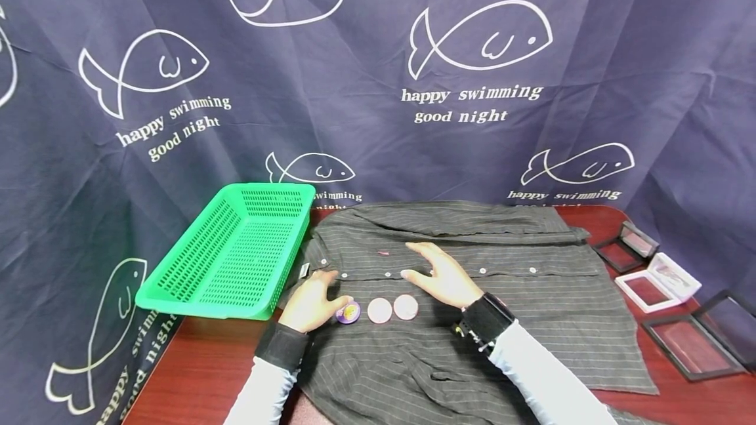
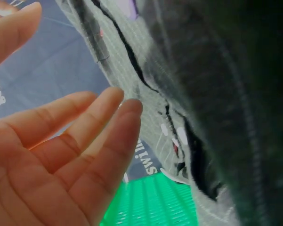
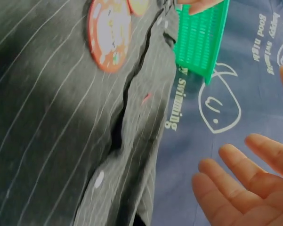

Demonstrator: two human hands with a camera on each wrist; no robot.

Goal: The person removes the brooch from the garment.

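Observation:
A dark pinstriped shirt [image 1: 549, 320] with small white buttons lies spread over the table. On it three round badges sit in a row: a purple one [image 1: 348, 312], a pale one with a pink rim [image 1: 380, 310] and a similar pale one [image 1: 405, 307]. My left hand [image 1: 311, 300] hovers by the collar end, its thumb close to the purple badge. Above the button strip is my right hand [image 1: 444, 274], its fingers spread and holding nothing. Both wrist views show relaxed fingers and bare palms, apart from the cloth. A red-rimmed badge [image 3: 109, 35] shows in the right wrist view.
A green plastic basket [image 1: 147, 297] stands at the left of the red-brown table [image 1: 195, 359]. On the right edge lie a small dark opened case [image 1: 627, 248], a white one [image 1: 658, 283] and a larger black one [image 1: 699, 340]. A blue fish-print curtain [image 1: 366, 84] hangs behind.

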